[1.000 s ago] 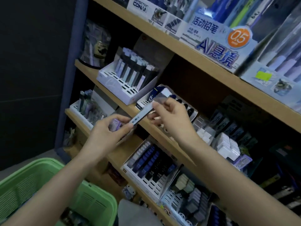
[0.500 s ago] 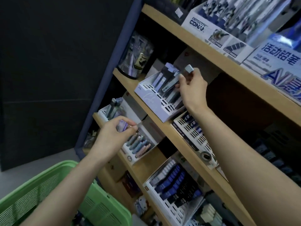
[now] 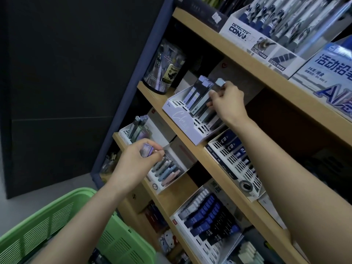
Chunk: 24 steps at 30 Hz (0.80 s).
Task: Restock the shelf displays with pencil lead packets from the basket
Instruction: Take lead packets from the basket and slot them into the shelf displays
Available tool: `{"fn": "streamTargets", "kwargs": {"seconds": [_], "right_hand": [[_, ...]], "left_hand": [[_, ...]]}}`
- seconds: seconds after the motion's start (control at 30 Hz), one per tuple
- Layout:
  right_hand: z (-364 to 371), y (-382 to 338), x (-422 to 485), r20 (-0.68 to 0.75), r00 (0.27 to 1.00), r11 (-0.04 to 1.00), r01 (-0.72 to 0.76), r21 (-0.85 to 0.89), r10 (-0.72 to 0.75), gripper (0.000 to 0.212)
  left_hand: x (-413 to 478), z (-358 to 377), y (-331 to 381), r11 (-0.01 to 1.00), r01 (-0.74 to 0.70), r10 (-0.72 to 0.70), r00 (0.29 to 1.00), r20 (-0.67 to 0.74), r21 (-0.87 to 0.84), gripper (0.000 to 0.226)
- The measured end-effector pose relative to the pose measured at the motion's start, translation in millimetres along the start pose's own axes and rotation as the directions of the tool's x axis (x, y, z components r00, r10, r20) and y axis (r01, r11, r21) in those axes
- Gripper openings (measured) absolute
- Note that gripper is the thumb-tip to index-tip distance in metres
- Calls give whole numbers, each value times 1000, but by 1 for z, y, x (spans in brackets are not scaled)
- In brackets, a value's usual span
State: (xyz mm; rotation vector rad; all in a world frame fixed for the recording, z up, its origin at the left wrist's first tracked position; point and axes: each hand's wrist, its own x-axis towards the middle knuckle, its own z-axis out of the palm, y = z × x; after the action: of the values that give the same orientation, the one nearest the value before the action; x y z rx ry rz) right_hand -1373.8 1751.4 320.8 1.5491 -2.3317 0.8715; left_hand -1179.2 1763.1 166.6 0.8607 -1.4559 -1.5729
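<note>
Head view. Your right hand (image 3: 226, 101) sits at about 2 o'clock from frame centre, in front of the second shelf board (image 3: 152, 96). Its thumb and fingers are closed on a pale blue-grey lead packet (image 3: 220, 82) near the packet's upper end. The packet is tilted, and its lower end sits among the upright packets in the white display tray (image 3: 181, 121), on the tray's 3 o'clock side. You cannot tell from this view whether it is fully seated in a slot.

Your left hand (image 3: 137, 164) is at about 8 o'clock from centre, one shelf lower. Its fingers are curled round a small purple packet (image 3: 145, 150), pinching it between thumb and fingertips. Only the packet's top end shows. The hand hovers just above a tray of pastel packets (image 3: 167, 171), whose contents lie at the hand's 4 o'clock.

The green basket (image 3: 47, 216) fills the 7 o'clock corner, below your left forearm. Its contents are largely hidden.

Further stock: a clear tub of pens (image 3: 165, 67) at 11 o'clock of the white display tray, and a slotted blue-and-white tray (image 3: 235, 159) at its 5 o'clock.
</note>
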Motion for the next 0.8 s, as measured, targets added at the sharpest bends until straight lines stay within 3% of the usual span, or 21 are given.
{"fn": "streamTargets", "kwargs": {"seconds": [0.1, 0.23, 0.37, 0.6, 0.8], "right_hand": [[7, -3, -2, 90, 995, 998, -47, -47, 51, 24], [9, -5, -8, -2, 1000, 996, 1, -85, -1, 33], [6, -4, -10, -110, 981, 977, 141, -158, -159, 36], [4, -3, -5, -88, 967, 923, 199, -330, -240, 32], [4, -1, -7, -68, 975, 934, 183, -306, -213, 29]], "left_hand": [[1, 3, -2, 1000, -6, 6, 1000, -1, 17, 4], [2, 8, -4, 1000, 9, -9, 1000, 2, 16, 6], [2, 11, -3, 1000, 18, -18, 1000, 7, -10, 7], [2, 15, -4, 1000, 1, 0, 1000, 8, -17, 10], [1, 15, -4, 1000, -9, 9, 1000, 24, -2, 4]]}}
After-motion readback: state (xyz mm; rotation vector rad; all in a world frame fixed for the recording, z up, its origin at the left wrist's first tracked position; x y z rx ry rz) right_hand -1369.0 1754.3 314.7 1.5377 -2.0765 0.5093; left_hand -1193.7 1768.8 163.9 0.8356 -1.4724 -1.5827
